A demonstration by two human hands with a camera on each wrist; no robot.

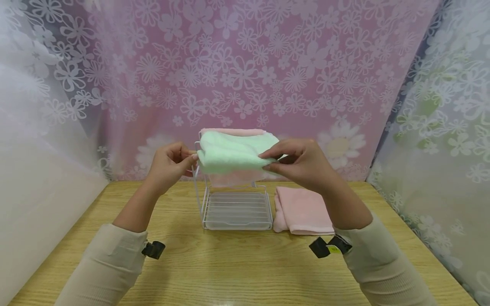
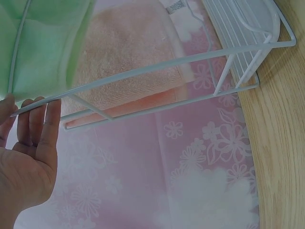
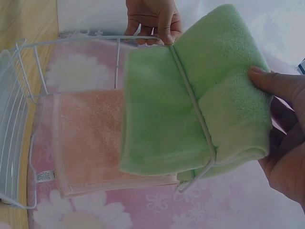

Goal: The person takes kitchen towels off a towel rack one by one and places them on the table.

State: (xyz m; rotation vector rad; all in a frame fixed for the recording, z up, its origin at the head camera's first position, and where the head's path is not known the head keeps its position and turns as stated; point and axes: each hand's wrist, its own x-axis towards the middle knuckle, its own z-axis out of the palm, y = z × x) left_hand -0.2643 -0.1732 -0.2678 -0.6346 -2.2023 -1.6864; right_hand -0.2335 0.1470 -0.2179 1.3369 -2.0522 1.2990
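A green towel (image 1: 237,153) lies folded over an upper bar of a white wire rack (image 3: 194,98). My right hand (image 1: 306,163) pinches the towel's right end between thumb and fingers. At the rack's upper left corner, the fingers and thumb of my left hand (image 2: 31,157) grip the white wire, close beside the towel's left edge. Behind the green towel a peach-pink towel (image 3: 90,138) hangs over the rear bar, partly hidden by the green one in the head view.
Below the hanging towels is the rack's slatted base with a tray (image 1: 237,208). A folded pink towel (image 1: 306,210) lies on the wooden table (image 1: 229,263), right of the rack. Flowered curtain (image 1: 245,76) stands behind, with pale sheeting on the left.
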